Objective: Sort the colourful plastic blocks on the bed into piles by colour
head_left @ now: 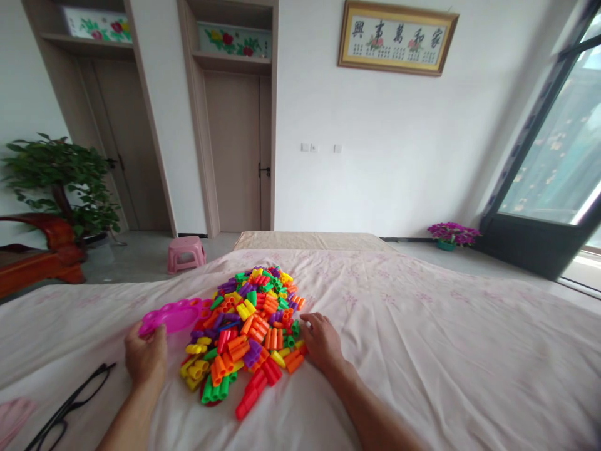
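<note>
A heap of colourful plastic tube-shaped building pieces in red, orange, yellow, green and purple lies on the bedspread between my hands. My left hand is closed on the near-left rim of a magenta plastic tray with a scalloped edge. That tray is tilted, and its far end meets the left side of the heap. At the heap's right edge, my right hand is open, its fingers loosely bent beside green and orange pieces. Whether the fingertips touch these pieces is hard to see.
A pale floral bedspread covers the surface. Black-framed glasses lie at the lower left, near a pink cloth. Beyond the bed stand a pink stool, a potted plant and a wooden chair.
</note>
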Tool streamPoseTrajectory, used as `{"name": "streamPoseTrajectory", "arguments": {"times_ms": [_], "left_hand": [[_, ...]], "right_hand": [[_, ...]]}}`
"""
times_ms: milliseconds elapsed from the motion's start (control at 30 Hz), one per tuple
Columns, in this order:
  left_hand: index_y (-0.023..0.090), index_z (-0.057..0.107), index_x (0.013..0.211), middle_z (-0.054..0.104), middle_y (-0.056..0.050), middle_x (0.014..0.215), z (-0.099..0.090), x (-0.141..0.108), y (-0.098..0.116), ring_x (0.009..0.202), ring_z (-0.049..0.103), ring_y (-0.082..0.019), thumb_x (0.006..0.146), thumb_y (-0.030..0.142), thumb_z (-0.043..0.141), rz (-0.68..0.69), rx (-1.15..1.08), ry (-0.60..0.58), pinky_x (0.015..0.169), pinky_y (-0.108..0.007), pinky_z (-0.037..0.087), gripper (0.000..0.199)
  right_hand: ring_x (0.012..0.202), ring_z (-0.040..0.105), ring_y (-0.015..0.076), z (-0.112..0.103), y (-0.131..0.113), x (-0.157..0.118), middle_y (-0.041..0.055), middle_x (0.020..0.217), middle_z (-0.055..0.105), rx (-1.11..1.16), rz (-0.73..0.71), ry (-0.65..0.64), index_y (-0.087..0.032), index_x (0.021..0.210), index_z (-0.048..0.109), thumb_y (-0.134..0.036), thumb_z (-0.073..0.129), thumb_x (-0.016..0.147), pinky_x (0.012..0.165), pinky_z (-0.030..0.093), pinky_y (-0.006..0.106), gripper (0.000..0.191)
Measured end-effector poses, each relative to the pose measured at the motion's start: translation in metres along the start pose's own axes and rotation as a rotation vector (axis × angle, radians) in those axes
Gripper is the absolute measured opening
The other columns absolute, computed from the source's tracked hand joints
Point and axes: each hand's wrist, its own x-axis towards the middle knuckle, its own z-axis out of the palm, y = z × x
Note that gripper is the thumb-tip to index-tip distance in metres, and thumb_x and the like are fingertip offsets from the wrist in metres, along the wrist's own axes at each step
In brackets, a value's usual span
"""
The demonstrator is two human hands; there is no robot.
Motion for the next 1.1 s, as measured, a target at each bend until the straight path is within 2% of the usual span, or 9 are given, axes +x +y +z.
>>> {"name": "streamPoseTrajectory", "arguments": {"times_ms": [133,233,333,433,600,700,833,1000,1100], "left_hand": [[0.008,0.053,0.139,0.063,-0.022,0.129,0.003,-0.002,0.013,0.121,0.058,-0.038,0.082,0.047,0.053,-0.060,0.084,0.013,0.103,-0.051,0.046,0.069],[0.006,0.054,0.138,0.063,-0.024,0.128,0.006,-0.002,0.013,0.123,0.057,-0.038,0.084,0.046,0.049,0.006,0.133,0.006,0.104,-0.051,0.045,0.068],[0.004,0.059,0.134,0.067,-0.023,0.120,0.006,0.000,0.009,0.118,0.060,-0.037,0.084,0.044,0.049,0.102,0.193,-0.005,0.105,-0.049,0.045,0.065],[0.005,0.064,0.128,0.069,-0.022,0.114,0.004,-0.001,0.010,0.115,0.062,-0.036,0.083,0.041,0.049,0.161,0.250,-0.034,0.104,-0.047,0.046,0.060],[0.012,0.070,0.120,0.070,-0.018,0.114,0.003,-0.003,0.013,0.113,0.063,-0.035,0.084,0.037,0.049,0.187,0.318,-0.111,0.101,-0.047,0.048,0.048],[0.013,0.070,0.119,0.070,-0.018,0.116,0.004,-0.003,0.009,0.114,0.063,-0.034,0.084,0.037,0.050,0.192,0.324,-0.130,0.100,-0.045,0.047,0.047],[0.016,0.071,0.119,0.072,-0.015,0.111,0.005,-0.002,0.005,0.111,0.063,-0.034,0.082,0.036,0.051,0.204,0.295,-0.145,0.097,-0.044,0.048,0.046],[0.017,0.072,0.116,0.072,-0.016,0.108,0.007,-0.003,0.006,0.104,0.065,-0.033,0.083,0.039,0.050,0.189,0.325,-0.182,0.092,-0.044,0.050,0.046],[0.016,0.072,0.117,0.071,-0.016,0.112,0.008,-0.002,0.006,0.099,0.066,-0.032,0.085,0.041,0.047,0.175,0.344,-0.207,0.089,-0.042,0.051,0.047]], "right_hand": [[0.100,0.065,0.0201,-0.006,-0.008,-0.005,0.0039,0.106,0.076,0.009,-0.164,-0.085,-0.027,0.115,0.073,-0.032,0.050,0.096,0.091,0.043,0.030,0.030],[0.097,0.066,0.0200,-0.004,-0.004,-0.006,0.0053,0.104,0.076,0.125,-0.174,-0.003,-0.024,0.116,0.072,-0.032,0.048,0.096,0.091,0.045,0.031,0.032],[0.097,0.067,0.0196,0.004,0.007,-0.004,0.0069,0.105,0.075,0.248,-0.104,0.098,-0.021,0.116,0.071,-0.026,0.046,0.092,0.091,0.049,0.030,0.035],[0.098,0.068,0.0194,0.013,0.018,-0.001,0.0067,0.105,0.075,0.316,0.008,0.129,-0.020,0.114,0.071,-0.022,0.043,0.088,0.089,0.052,0.030,0.038],[0.097,0.071,0.0204,0.021,0.026,0.009,0.0064,0.104,0.076,0.440,0.155,0.093,-0.018,0.116,0.069,-0.022,0.042,0.085,0.086,0.056,0.031,0.042],[0.088,0.072,0.0201,0.018,0.031,0.023,0.0070,0.102,0.076,0.491,0.199,0.022,-0.017,0.116,0.069,-0.022,0.043,0.084,0.079,0.057,0.031,0.042],[0.086,0.070,0.0180,0.007,0.043,0.054,0.0046,0.107,0.076,0.282,0.159,-0.004,-0.021,0.116,0.070,-0.021,0.046,0.087,0.082,0.055,0.031,0.038],[0.122,0.058,0.0212,0.001,0.047,0.081,0.0060,0.138,0.063,-0.009,-0.095,-0.074,-0.023,0.136,0.061,-0.013,0.056,0.081,0.105,0.043,0.034,0.056],[0.130,0.053,0.0219,0.002,0.039,0.080,0.0046,0.143,0.060,-0.076,-0.196,-0.148,-0.026,0.140,0.058,-0.019,0.057,0.086,0.107,0.038,0.034,0.054]]}}
